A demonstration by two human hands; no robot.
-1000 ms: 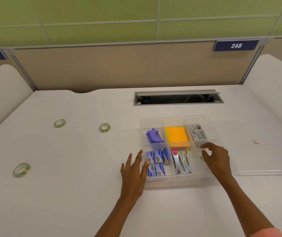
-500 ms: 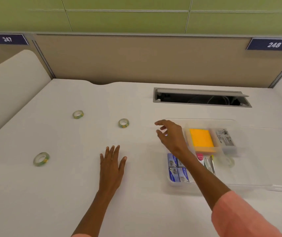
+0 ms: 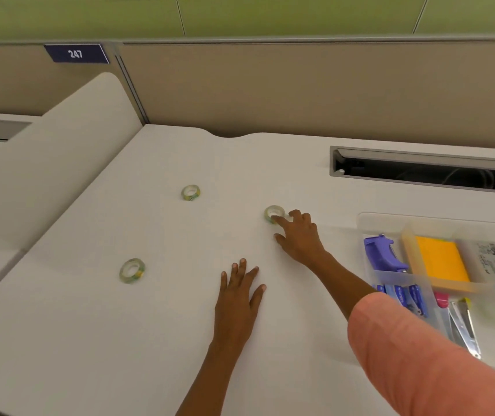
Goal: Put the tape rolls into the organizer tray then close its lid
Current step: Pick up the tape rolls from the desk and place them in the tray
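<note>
Three small clear tape rolls with green-yellow cores lie on the white desk. The nearest roll (image 3: pixel 273 213) has the fingertips of my right hand (image 3: pixel 299 237) touching its right edge, with no grip closed around it. A second roll (image 3: pixel 190 192) lies farther back left, and a third roll (image 3: pixel 132 270) lies at the near left. My left hand (image 3: pixel 238 292) rests flat on the desk, fingers spread, holding nothing. The clear organizer tray (image 3: pixel 369 219) stands at the right, uncovered, and its lid is out of view.
The tray holds a purple tool (image 3: pixel 383 253), orange sticky notes (image 3: pixel 440 262), blue staple boxes (image 3: pixel 402 295) and metal clippers (image 3: pixel 462 322). A cable slot (image 3: pixel 426 172) opens in the desk behind it. A beige partition runs along the back, a white divider (image 3: pixel 69 151) on the left.
My right hand left the tray and reached left across the desk to the nearest tape roll. My left hand slid left off the tray onto the desk. The view turned left.
</note>
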